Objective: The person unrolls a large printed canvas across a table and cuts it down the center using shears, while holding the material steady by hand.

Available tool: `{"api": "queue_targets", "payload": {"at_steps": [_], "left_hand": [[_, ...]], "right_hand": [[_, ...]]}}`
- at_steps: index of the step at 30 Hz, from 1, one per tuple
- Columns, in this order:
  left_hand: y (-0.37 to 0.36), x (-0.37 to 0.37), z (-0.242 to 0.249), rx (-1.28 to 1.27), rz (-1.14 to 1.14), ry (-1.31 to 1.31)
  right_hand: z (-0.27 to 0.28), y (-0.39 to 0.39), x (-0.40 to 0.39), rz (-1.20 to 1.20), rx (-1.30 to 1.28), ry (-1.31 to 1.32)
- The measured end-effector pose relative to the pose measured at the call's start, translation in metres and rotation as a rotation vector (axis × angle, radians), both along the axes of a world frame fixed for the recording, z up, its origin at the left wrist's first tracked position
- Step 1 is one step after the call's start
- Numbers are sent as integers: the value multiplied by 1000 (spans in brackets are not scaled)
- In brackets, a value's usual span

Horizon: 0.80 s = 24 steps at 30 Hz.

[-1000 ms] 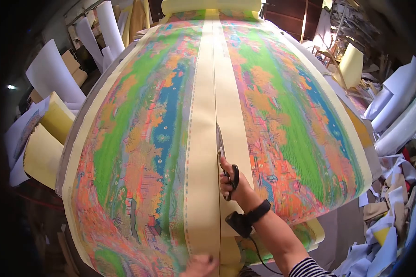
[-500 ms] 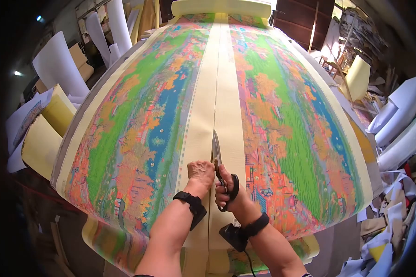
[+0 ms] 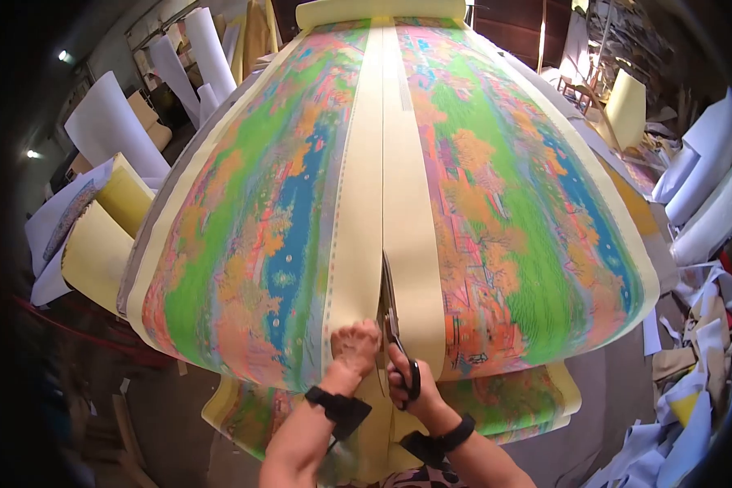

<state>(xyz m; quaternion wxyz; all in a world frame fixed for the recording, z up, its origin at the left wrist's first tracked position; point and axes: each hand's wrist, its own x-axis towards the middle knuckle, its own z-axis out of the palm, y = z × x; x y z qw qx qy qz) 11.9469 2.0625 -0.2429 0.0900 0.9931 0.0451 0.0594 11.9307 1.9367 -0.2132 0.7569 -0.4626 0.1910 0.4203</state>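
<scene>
A long sheet (image 3: 252,244) printed in green, orange and blue lies over the table, with a plain cream strip (image 3: 368,163) down its middle. A thin dark line runs along this strip, and the sheet is parted near me. My right hand (image 3: 407,382) grips black-handled scissors (image 3: 389,305), whose blades point away from me along the line. The fingers of my left hand (image 3: 356,346) are closed at the cut edge of the sheet's left part, just left of the scissors; its fingertips are hidden. Folded printed lengths (image 3: 504,403) hang below the near edge.
A cream roll (image 3: 382,10) lies across the far end of the table. White and yellow rolled sheets (image 3: 110,122) stand to the left. Along the right side are pale rolls (image 3: 699,154) and a heap of scraps (image 3: 699,366).
The printed sheet has slid toward me over the near edge. Both hands and the scissors sit lower in view, still close together. The camera view has shifted slightly.
</scene>
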Motion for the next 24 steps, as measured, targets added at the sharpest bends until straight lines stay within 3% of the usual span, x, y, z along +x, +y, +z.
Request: {"api": "queue_targets", "payload": {"at_steps": [9, 13, 19, 21, 24], "left_hand": [[5, 5, 2, -203, -60, 105], [3, 12, -3, -261, -85, 67], [14, 38, -28, -365, -71, 72], [15, 38, -34, -395, -46, 518], [16, 39, -72, -411, -64, 418]], "right_hand": [[6, 15, 28, -34, -73, 2], [6, 35, 114, -82, 46, 22], [8, 78, 275, -32, -76, -53], [0, 91, 315, -34, -119, -94], [-4, 115, 375, -46, -123, -134]]}}
